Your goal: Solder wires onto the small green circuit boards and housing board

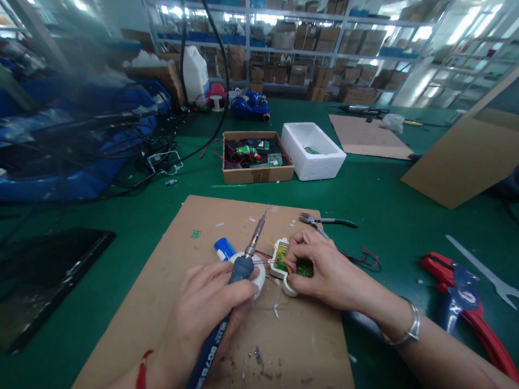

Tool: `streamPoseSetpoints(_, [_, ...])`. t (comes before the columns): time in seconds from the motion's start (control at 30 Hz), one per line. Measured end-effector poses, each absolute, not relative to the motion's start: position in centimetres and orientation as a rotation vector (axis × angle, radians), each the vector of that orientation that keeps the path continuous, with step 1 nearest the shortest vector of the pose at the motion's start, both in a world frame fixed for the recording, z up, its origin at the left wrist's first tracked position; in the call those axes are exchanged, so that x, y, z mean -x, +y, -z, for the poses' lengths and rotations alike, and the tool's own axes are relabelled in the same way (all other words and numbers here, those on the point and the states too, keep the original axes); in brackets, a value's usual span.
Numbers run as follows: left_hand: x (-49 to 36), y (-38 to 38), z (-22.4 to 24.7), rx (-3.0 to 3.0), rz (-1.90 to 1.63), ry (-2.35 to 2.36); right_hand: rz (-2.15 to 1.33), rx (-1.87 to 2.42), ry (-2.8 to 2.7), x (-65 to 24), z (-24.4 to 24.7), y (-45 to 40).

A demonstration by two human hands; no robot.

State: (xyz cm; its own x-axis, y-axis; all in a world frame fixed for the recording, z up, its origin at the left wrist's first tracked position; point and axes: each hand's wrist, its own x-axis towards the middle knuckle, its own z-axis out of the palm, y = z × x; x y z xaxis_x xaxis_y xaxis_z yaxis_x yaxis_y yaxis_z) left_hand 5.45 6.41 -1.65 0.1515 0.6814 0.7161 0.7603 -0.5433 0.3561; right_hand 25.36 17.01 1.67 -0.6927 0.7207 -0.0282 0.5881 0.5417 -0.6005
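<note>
My left hand (pixel 208 307), with a red cord at the wrist, is shut around the blue handle of a soldering iron (pixel 211 350). The iron's metal tip (pixel 254 236) points up and away from the work. My right hand (pixel 326 273) pinches a small white plastic housing (pixel 280 256) holding a green circuit board (pixel 304 268), with thin coloured wires at its edge. A round white part (pixel 258 277) sits partly hidden beside my left hand. Both hands rest over a cardboard sheet (pixel 271 378).
Wire cutters (pixel 319 219) and a blue-capped tube (pixel 224 249) lie near my hands. To the right are a red-handled tool (pixel 462 303) and a flat spanner (pixel 491 275). Ahead stand a cardboard tray of circuit boards (pixel 258 158) and a white foam box (pixel 312 150).
</note>
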Motion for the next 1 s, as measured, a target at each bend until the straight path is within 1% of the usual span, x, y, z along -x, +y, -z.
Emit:
streamPoseSetpoints(0.3, [-5.4,6.4,1.5,2.334,1.346,-1.456,-0.908,1.056,-2.558,-25.7,-1.7,17.1])
streamPoseSetpoints(0.53, [-5.4,6.4,1.6,2.332,1.351,-1.445,-0.781,1.066,-2.505,-25.6,-1.0,16.4])
streamPoseSetpoints(0.77, [-4.7,5.9,1.3,2.362,1.417,-1.397,-0.768,1.073,-2.441,-25.8,-0.9,16.3])
streamPoseSetpoints(0.9, [-4.4,6.3,0.9,2.317,1.395,-1.564,-0.783,1.044,-2.389,-25.8,-0.9,15.8])
streamPoseSetpoints(1.0, [-4.4,7.0,0.3,2.306,1.267,-1.738,-0.774,1.040,-2.345,-25.7,-0.8,15.3])
